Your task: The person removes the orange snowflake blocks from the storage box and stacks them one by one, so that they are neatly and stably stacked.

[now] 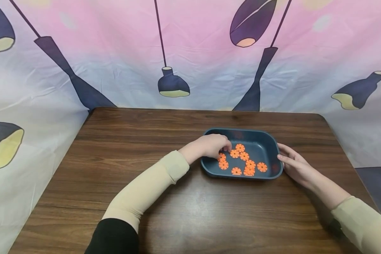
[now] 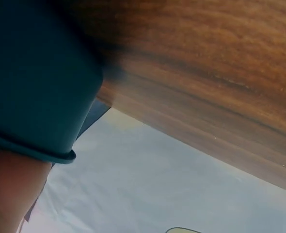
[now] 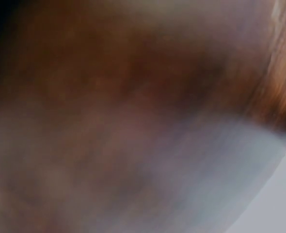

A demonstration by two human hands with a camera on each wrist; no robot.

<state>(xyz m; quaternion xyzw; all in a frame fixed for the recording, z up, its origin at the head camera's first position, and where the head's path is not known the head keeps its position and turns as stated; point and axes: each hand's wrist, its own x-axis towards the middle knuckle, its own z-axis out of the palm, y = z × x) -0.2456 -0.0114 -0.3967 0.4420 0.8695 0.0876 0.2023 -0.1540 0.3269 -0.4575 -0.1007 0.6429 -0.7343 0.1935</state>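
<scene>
Orange slotted discs [image 1: 244,156] lie inside blue tray [image 1: 264,151]. Left hand [image 1: 211,145] dips into left end, fingers curled; disc held or not: cannot tell. Right hand's [image 1: 295,165] extended fingers touch right rim. Judged: handling under way, no disc seen lifted out.

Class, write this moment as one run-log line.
left hand: fingers inside blue tray, at orange discs | right hand: touching tray's right end | tray: on wooden table
</scene>
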